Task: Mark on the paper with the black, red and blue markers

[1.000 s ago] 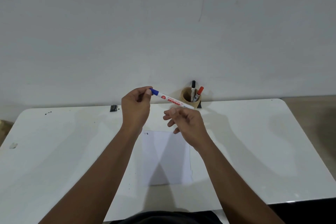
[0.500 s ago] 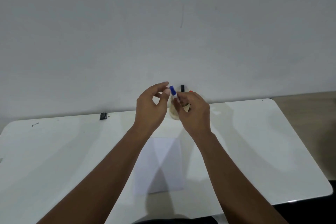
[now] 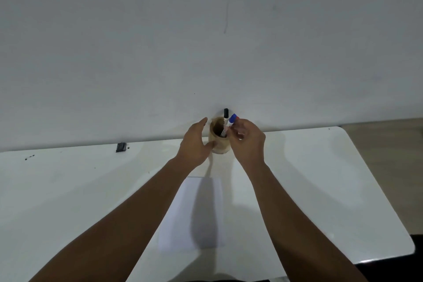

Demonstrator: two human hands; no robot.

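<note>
Right hand (image 3: 248,142) lowers blue marker (image 3: 230,122) into holder (image 3: 219,144); left hand (image 3: 196,144) steadies it.

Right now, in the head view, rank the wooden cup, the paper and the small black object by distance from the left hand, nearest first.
1. wooden cup, just right of the left hand, thumb at its side.
2. paper, nearer the person, under the forearms.
3. small black object, far left by the wall.

Count as you view it: three markers at the one round tan wooden holder (image 3: 218,144): one black-capped white marker (image 3: 226,117), one blue-capped white marker (image 3: 231,120), and one red cap tip (image 3: 237,117) barely showing behind the blue. One white paper sheet (image 3: 194,213). One white rounded-corner table (image 3: 320,190). One small black block (image 3: 121,147). Your two hands: left hand (image 3: 194,144), right hand (image 3: 248,142).
</note>
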